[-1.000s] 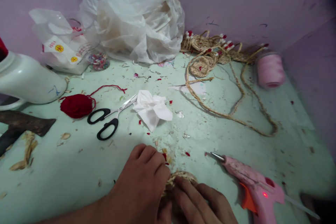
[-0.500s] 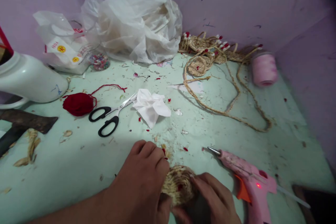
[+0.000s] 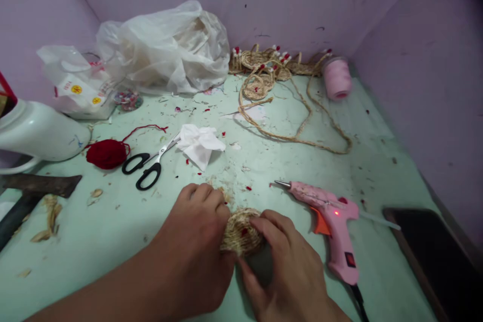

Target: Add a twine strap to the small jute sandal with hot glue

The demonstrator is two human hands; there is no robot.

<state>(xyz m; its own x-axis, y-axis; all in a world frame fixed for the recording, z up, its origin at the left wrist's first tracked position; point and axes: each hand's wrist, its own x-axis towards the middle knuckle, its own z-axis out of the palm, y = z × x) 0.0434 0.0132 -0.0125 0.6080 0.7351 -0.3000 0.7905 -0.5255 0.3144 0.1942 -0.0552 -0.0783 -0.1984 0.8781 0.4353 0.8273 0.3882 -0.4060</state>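
A round coil of braided straw rope (image 3: 241,235) with a small red spot at its centre is between my hands, low in the view. My left hand (image 3: 202,241) is closed on its left edge, fingers curled, with the thumb hidden in part. On the right edge, my right hand (image 3: 287,261) grips the coil between bent fingers and thumb. To the right of that hand lies a pink hot glue gun (image 3: 328,211), its red light lit and a clear glue stick in its back end.
Beyond the hands lie scissors (image 3: 149,163), a white tissue (image 3: 199,145) and red yarn (image 3: 107,154). A hammer (image 3: 41,188) and a white jug (image 3: 45,131) stand left. Straw rope (image 3: 298,138), plastic bags (image 3: 166,50) and a pink thread spool (image 3: 337,79) sit at the back; a dark phone-like slab (image 3: 433,246) right.
The camera view has shifted, bringing more of the glue gun and the dark slab into sight. Both hands still hold the coil, and my right fingers have moved slightly over its edge.
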